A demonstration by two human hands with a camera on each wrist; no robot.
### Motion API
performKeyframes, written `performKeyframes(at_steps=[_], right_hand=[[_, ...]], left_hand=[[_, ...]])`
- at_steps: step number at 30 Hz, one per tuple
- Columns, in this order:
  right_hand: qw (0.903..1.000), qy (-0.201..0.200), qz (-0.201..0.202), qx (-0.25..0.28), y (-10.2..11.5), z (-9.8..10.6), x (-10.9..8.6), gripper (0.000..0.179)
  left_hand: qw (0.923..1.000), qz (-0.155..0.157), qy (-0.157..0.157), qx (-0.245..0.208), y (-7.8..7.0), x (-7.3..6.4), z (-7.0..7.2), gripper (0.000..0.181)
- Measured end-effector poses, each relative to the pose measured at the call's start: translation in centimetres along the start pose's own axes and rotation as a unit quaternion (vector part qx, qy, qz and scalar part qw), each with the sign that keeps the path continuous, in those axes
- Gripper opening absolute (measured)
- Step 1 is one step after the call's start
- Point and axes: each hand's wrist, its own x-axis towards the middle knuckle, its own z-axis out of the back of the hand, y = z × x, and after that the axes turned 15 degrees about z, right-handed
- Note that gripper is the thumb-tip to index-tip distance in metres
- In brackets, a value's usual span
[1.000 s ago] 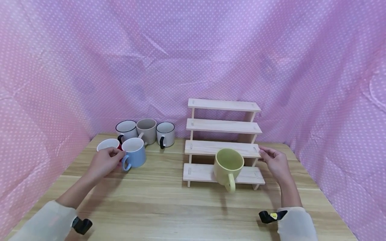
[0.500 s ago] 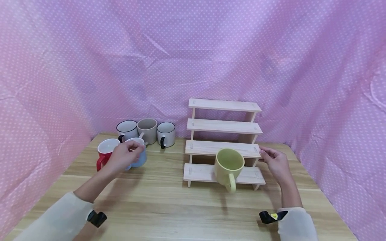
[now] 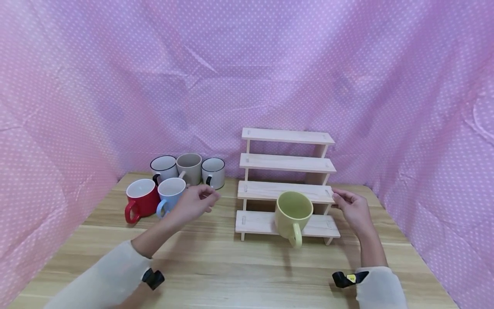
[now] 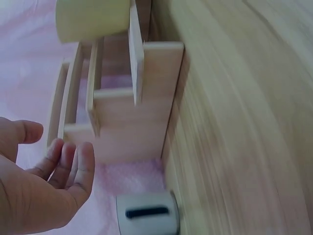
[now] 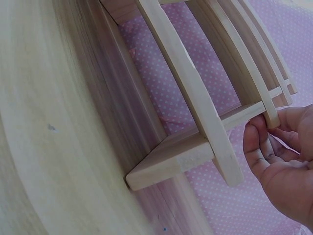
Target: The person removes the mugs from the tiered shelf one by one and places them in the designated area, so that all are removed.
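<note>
My left hand (image 3: 193, 202) is in the air just right of the light blue mug (image 3: 170, 189). Its fingers are loosely bent, and nothing is between them in the left wrist view. On the right, my right hand (image 3: 354, 211) pinches the end of the second-lowest board of a stepped wooden display rack (image 3: 266, 189); thumb and fingers (image 5: 253, 142) meet around that board in the right wrist view. A yellow-green mug (image 3: 287, 225) stands on the rack's lowest step, handle pointing towards me.
A red mug (image 3: 146, 204) stands left of the blue one. Behind them are a white black-rimmed mug (image 3: 166, 169), a grey-beige mug (image 3: 193, 171) and another white black-rimmed mug (image 3: 218, 176). A pink dotted cloth (image 3: 247, 77) hangs behind the wooden table (image 3: 231, 266).
My left hand has travelled right, from beside the red mug, across the blue mug, to its right side. The red mug is now uncovered. The right hand keeps its place on the rack.
</note>
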Motion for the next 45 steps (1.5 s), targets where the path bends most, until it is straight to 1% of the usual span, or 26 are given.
performKeyframes(at_steps=[1, 4, 5, 8, 12, 16, 19, 22, 25, 30, 33, 38, 40, 42, 45], right_hand=[[1.0000, 0.001, -0.001, -0.002, 0.0, 0.0, 0.0, 0.036], [1.0000, 0.001, -0.004, -0.006, 0.0, 0.0, -0.1, 0.036], [1.0000, 0.001, -0.004, -0.006, 0.0, 0.0, -0.1, 0.036], [1.0000, 0.001, -0.006, -0.004, 0.0, 0.0, 0.0, 0.036], [1.0000, 0.001, -0.007, -0.004, 0.1, 0.0, 0.0, 0.036], [1.0000, -0.001, -0.005, -0.003, 0.3, 0.0, 0.0, 0.035], [1.0000, -0.002, -0.006, 0.001, 0.3, 0.0, 0.0, 0.035], [1.0000, -0.002, -0.007, 0.003, 0.3, 0.0, 0.0, 0.036], [1.0000, -0.001, -0.009, 0.002, 0.3, 0.0, 0.0, 0.036], [0.9999, 0.001, -0.012, 0.002, 0.2, 0.0, 0.1, 0.038], [0.9999, 0.002, -0.013, 0.002, 0.1, 0.0, 0.1, 0.038], [0.9999, 0.002, -0.014, 0.000, -0.1, 0.1, 0.1, 0.038], [0.9999, 0.002, -0.015, 0.001, -0.1, 0.1, 0.2, 0.038], [0.9999, 0.001, -0.017, 0.001, -0.1, 0.1, 0.2, 0.038], [0.9999, 0.001, -0.017, 0.002, -0.1, 0.1, 0.2, 0.039]], left_hand=[[1.0000, -0.003, 0.004, 0.002, -0.3, 0.0, -0.6, 0.028], [0.9993, -0.030, 0.019, 0.009, -0.9, 0.0, -2.1, 0.026], [0.9989, -0.039, 0.026, 0.005, -1.1, 0.0, -2.7, 0.025], [0.9961, -0.065, 0.059, -0.009, -1.4, 0.1, -4.0, 0.021], [0.9899, -0.090, 0.109, -0.012, -1.6, 0.1, -5.6, 0.017], [0.9796, -0.133, 0.150, -0.003, -2.0, 0.0, -7.1, 0.018], [0.9697, -0.162, 0.183, -0.001, -2.3, 0.0, -8.0, 0.022], [0.9580, -0.183, 0.221, -0.002, -2.7, -0.1, -8.9, 0.025], [0.9437, -0.203, 0.262, 0.001, -3.3, -0.3, -9.5, 0.025], [0.9163, -0.236, 0.324, 0.012, -4.2, -0.7, -10.4, 0.028], [0.9023, -0.238, 0.360, 0.006, -4.5, -0.9, -11.1, 0.034], [0.8847, -0.212, 0.415, -0.012, -4.9, -1.3, -12.3, 0.043], [0.8809, -0.197, 0.430, -0.021, -4.9, -1.4, -12.6, 0.045], [0.8797, -0.178, 0.440, -0.031, -4.8, -1.4, -12.8, 0.047], [0.8799, -0.140, 0.451, -0.054, -4.5, -1.6, -12.9, 0.051]])
